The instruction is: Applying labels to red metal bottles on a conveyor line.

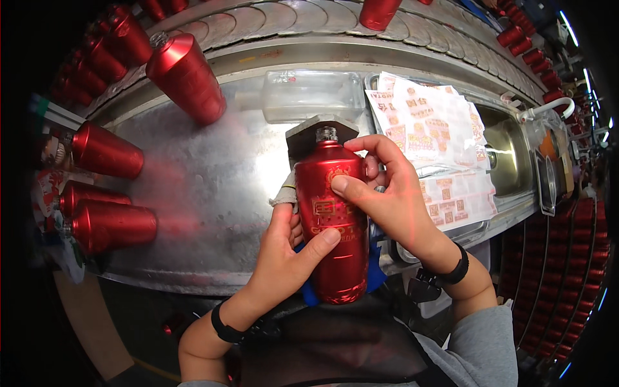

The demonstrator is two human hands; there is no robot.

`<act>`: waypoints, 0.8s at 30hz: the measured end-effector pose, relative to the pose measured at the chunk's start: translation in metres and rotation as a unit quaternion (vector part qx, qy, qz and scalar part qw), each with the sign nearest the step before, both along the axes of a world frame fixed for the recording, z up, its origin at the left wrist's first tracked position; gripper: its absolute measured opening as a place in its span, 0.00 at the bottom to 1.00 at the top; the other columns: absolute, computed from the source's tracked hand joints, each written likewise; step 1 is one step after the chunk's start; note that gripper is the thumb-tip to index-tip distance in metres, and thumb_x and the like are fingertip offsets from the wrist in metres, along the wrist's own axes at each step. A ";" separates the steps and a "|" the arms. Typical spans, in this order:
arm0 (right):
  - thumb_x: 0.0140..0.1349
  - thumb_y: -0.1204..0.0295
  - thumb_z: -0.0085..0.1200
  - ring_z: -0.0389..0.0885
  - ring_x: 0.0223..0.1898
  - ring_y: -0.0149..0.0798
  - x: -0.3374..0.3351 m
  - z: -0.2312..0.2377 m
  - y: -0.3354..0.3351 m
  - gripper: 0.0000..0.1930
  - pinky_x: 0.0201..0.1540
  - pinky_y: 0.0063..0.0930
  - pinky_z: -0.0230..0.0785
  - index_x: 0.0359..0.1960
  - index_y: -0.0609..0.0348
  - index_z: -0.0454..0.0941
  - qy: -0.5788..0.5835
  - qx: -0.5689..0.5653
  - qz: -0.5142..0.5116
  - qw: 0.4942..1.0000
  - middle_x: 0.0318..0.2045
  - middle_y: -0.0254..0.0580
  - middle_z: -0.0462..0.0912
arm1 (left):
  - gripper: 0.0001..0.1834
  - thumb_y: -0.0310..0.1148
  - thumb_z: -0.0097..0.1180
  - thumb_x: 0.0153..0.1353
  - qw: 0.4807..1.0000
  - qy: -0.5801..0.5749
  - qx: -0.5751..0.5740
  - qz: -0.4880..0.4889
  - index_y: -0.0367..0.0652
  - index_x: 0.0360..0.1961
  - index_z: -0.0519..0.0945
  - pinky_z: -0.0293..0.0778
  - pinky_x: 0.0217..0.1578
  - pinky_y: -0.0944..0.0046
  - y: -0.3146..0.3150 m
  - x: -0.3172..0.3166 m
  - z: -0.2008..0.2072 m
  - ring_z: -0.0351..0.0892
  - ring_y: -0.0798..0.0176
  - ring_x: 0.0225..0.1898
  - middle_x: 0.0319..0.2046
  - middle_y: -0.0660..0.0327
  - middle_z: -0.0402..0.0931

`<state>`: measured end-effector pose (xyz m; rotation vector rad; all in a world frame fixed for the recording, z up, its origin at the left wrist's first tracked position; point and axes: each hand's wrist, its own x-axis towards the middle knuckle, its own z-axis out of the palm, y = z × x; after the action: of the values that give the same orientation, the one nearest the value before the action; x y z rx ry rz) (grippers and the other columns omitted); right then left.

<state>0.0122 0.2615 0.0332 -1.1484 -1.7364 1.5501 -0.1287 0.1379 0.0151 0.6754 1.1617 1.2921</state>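
Observation:
A glossy red bottle (332,213) with gold decoration and a bare clear glass neck stands nearly upright before me. My left hand (284,251) grips its left side, thumb across the lower front. Beside those fingers is a piece of greyish cloth (284,192); whether they pinch it is hidden. My right hand (396,200) wraps the bottle's upper right side, its thumb pressed on the gold emblem near the shoulder and its index finger bent near the neck. Behind the neck sits a dark grey angular block (319,124). Something blue (311,295) shows under the bottle.
Sheets of red-and-gold printed decals (438,135) lie to the right, next to a metal sink (506,151). A clear plastic tray (314,97) sits behind. Another red bottle (190,80) stands back left; several lie on their sides (113,226) at left. A plated conveyor (284,19) crosses the back.

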 end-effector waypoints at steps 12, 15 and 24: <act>0.54 0.70 0.68 0.66 0.29 0.17 -0.002 0.007 0.000 0.22 0.32 0.11 0.63 0.50 0.58 0.74 -0.042 0.012 0.003 0.999 0.31 0.25 0.66 | 0.35 0.36 0.63 0.63 1.000 -0.004 -0.013 -0.006 0.36 0.63 0.57 0.68 0.60 0.59 -0.001 -0.003 0.000 0.72 0.59 0.59 0.57 0.47 0.68; 0.55 0.70 0.68 0.67 0.30 0.17 -0.002 0.001 0.000 0.23 0.33 0.12 0.64 0.51 0.58 0.74 -0.037 0.017 0.002 0.999 0.31 0.26 0.66 | 0.36 0.35 0.64 0.62 1.000 -0.012 -0.015 -0.011 0.36 0.64 0.57 0.67 0.61 0.59 -0.001 -0.003 0.002 0.72 0.59 0.60 0.58 0.48 0.68; 0.56 0.71 0.67 0.68 0.32 0.18 0.003 0.001 0.001 0.23 0.35 0.13 0.66 0.52 0.59 0.72 -0.054 0.062 0.027 0.996 0.32 0.26 0.67 | 0.37 0.33 0.65 0.61 1.000 -0.016 -0.015 -0.018 0.37 0.64 0.57 0.66 0.62 0.58 -0.001 -0.005 0.002 0.71 0.59 0.61 0.58 0.49 0.68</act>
<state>0.0155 0.2622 0.0345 -1.1496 -1.9207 1.4114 -0.1333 0.1371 0.0170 0.6478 1.1358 1.2479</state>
